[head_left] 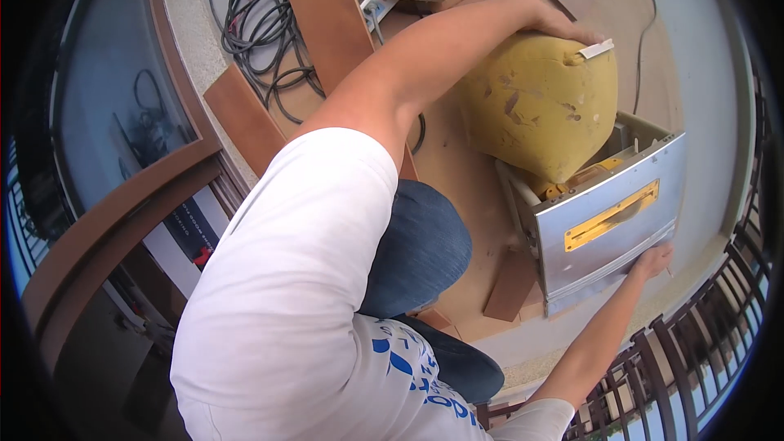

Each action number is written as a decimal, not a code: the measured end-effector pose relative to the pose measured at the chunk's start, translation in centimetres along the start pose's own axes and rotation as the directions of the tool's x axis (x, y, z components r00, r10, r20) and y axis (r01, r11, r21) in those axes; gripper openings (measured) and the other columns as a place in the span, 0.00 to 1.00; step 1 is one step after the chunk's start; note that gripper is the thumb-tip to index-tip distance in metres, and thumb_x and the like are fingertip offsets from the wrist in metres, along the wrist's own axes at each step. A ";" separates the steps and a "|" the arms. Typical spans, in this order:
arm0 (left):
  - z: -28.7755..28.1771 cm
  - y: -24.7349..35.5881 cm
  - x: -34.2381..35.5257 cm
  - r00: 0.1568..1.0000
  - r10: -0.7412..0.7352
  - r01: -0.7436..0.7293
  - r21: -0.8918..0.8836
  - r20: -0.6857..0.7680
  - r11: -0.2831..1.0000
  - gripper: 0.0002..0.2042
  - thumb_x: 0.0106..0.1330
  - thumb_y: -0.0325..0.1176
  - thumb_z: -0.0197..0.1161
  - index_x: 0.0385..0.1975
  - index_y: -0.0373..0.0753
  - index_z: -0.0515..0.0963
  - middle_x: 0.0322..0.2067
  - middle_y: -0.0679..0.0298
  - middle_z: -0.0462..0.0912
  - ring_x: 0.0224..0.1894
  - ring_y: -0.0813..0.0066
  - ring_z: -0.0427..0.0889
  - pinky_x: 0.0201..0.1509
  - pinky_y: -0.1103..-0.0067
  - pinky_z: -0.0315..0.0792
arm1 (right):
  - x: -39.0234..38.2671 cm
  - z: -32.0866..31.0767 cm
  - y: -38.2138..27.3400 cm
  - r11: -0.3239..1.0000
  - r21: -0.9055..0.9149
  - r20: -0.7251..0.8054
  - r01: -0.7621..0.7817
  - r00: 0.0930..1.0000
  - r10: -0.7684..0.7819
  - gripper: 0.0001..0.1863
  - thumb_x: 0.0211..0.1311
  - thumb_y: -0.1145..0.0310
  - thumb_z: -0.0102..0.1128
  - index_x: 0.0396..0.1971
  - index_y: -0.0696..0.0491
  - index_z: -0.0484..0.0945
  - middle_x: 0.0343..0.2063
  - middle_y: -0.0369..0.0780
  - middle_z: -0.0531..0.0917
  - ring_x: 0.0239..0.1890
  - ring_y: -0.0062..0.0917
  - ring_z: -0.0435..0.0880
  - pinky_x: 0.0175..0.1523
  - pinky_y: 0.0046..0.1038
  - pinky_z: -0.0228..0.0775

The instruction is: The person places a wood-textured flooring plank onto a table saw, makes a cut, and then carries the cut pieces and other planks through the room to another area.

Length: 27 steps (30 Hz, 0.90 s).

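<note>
A table saw (pixel 608 237) lies tipped on its side, its metal top toward me with a yellow slotted insert (pixel 612 216). Behind the top bulges a rounded yellow shell (pixel 539 106), stained with dirt and scuffs. My left arm reaches over, and my left hand (pixel 563 23) curls over the shell's far upper edge; its fingers are partly hidden. A short white strip (pixel 597 49) is by those fingertips. Low on the near side, my right hand (pixel 655 260) grips the rim of the metal top, with its fingertips partly out of sight.
Brown boards (pixel 327 16) and offcuts (pixel 512 284) lie on the brown sheet (pixel 457 188) covering the floor. A coiled black cable (pixel 265 24) is at the far left. To my left runs a brown frame (pixel 122 216); a dark railing (pixel 694 343) stands at the right.
</note>
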<state>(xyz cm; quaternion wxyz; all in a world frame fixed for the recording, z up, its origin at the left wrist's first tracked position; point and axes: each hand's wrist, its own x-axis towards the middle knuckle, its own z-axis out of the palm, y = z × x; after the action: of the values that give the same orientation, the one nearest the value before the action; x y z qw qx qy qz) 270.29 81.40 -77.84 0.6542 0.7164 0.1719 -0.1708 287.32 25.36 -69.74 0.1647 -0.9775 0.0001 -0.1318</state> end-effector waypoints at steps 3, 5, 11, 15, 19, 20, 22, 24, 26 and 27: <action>2.5 3.4 -2.8 0.991 0.004 -0.021 0.117 0.137 0.993 0.45 0.58 0.75 0.51 0.62 0.40 0.72 0.61 0.51 0.74 0.61 0.56 0.74 0.64 0.66 0.66 | 0.2 -0.5 0.2 0.999 0.034 -0.031 0.004 1.000 -0.002 0.30 0.73 0.50 0.38 0.52 0.64 0.74 0.50 0.55 0.79 0.54 0.50 0.76 0.60 0.41 0.64; 4.3 2.4 -4.8 0.988 0.137 -0.148 0.191 0.069 0.971 0.42 0.61 0.72 0.50 0.61 0.39 0.73 0.61 0.50 0.73 0.62 0.54 0.72 0.64 0.64 0.66 | 1.3 -1.4 2.0 1.000 -0.015 0.045 0.019 0.999 -0.018 0.30 0.74 0.49 0.40 0.55 0.63 0.73 0.53 0.54 0.78 0.55 0.47 0.76 0.61 0.39 0.65; 7.7 3.0 -11.5 0.911 0.410 -0.393 0.200 -0.048 0.897 0.25 0.68 0.58 0.52 0.57 0.50 0.78 0.62 0.60 0.72 0.69 0.61 0.60 0.69 0.49 0.48 | -0.3 -0.6 -0.6 0.991 0.131 0.064 -0.040 0.997 0.032 0.30 0.74 0.50 0.42 0.53 0.65 0.73 0.49 0.52 0.79 0.50 0.40 0.78 0.58 0.36 0.67; 8.3 7.7 -12.8 0.822 0.561 -0.570 0.127 0.101 0.812 0.16 0.68 0.47 0.54 0.49 0.51 0.82 0.59 0.62 0.75 0.66 0.63 0.65 0.69 0.51 0.48 | 0.8 -0.6 1.8 0.986 0.158 0.085 -0.044 0.996 0.031 0.29 0.74 0.50 0.42 0.52 0.65 0.73 0.49 0.52 0.79 0.49 0.40 0.77 0.57 0.36 0.67; 6.5 0.9 -5.4 0.816 0.523 -0.537 0.013 -0.245 0.844 0.16 0.67 0.44 0.53 0.47 0.45 0.82 0.55 0.59 0.78 0.63 0.61 0.70 0.68 0.55 0.56 | 1.7 -0.6 3.3 0.997 0.071 0.092 0.037 0.995 -0.044 0.30 0.74 0.49 0.44 0.54 0.65 0.72 0.50 0.52 0.78 0.49 0.41 0.77 0.57 0.36 0.67; 4.8 -1.6 -3.4 0.818 0.435 -0.472 -0.006 -0.377 0.881 0.17 0.67 0.44 0.53 0.49 0.44 0.80 0.54 0.58 0.78 0.62 0.59 0.71 0.68 0.57 0.60 | 2.0 -0.4 2.9 0.998 0.056 0.106 0.039 0.993 -0.045 0.30 0.74 0.48 0.45 0.55 0.64 0.71 0.51 0.53 0.78 0.51 0.42 0.77 0.58 0.36 0.66; 1.1 -3.8 -2.7 0.723 0.134 -0.115 0.073 -0.678 0.991 0.21 0.68 0.46 0.53 0.56 0.41 0.75 0.54 0.53 0.77 0.62 0.56 0.71 0.65 0.66 0.66 | 1.6 -0.4 3.1 0.998 0.062 0.090 0.019 0.996 -0.024 0.30 0.73 0.49 0.45 0.55 0.64 0.70 0.50 0.53 0.78 0.50 0.41 0.77 0.58 0.36 0.66; -1.3 -8.8 -3.8 0.824 0.056 0.030 0.142 -0.564 0.989 0.20 0.70 0.45 0.52 0.54 0.39 0.75 0.53 0.53 0.77 0.60 0.54 0.72 0.64 0.65 0.67 | 1.2 -0.1 2.8 0.997 0.075 0.093 0.007 0.996 -0.014 0.30 0.73 0.49 0.45 0.55 0.65 0.70 0.50 0.53 0.78 0.50 0.41 0.77 0.57 0.36 0.67; 0.2 -9.7 -6.6 0.904 0.160 -0.011 0.352 -0.396 0.936 0.18 0.72 0.41 0.49 0.54 0.38 0.74 0.51 0.53 0.77 0.58 0.52 0.73 0.62 0.64 0.68 | 1.3 -0.6 3.4 0.998 0.064 0.024 -0.010 1.000 0.009 0.30 0.73 0.49 0.45 0.55 0.65 0.70 0.49 0.52 0.78 0.49 0.40 0.76 0.57 0.36 0.67; 1.3 -10.5 -8.6 0.882 0.179 -0.064 0.265 -0.437 0.962 0.17 0.73 0.40 0.48 0.53 0.38 0.75 0.50 0.53 0.78 0.57 0.51 0.73 0.61 0.64 0.68 | 0.9 -0.5 3.1 0.998 0.058 0.030 -0.020 0.999 0.018 0.30 0.73 0.49 0.45 0.55 0.65 0.70 0.49 0.52 0.78 0.49 0.40 0.76 0.57 0.36 0.67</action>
<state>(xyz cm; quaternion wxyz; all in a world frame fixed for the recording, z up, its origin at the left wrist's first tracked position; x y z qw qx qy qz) 257.76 80.82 -83.19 0.5122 0.8205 0.2528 0.0243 288.20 22.23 -70.09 0.1944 -0.9741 0.0030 -0.1157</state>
